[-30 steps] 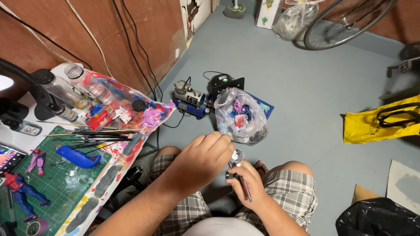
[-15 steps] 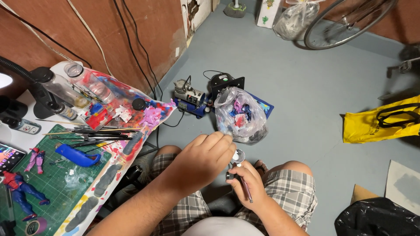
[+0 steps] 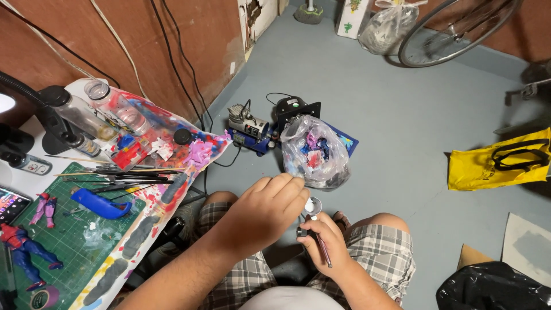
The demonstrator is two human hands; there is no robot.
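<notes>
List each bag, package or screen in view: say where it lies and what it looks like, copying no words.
Yellow bag: floor, right; flat, black handles.
Clear plastic bag: floor, beyond the knees; bulging, colourful contents.
Black bag: bottom right; glossy.
Phone screen: table, left edge; lit, multicoloured.

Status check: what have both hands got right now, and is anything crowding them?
Right hand grips airbrush over lap. Left hand fingertips at its cup. Clear plastic bag on floor just beyond, not touching.
</notes>
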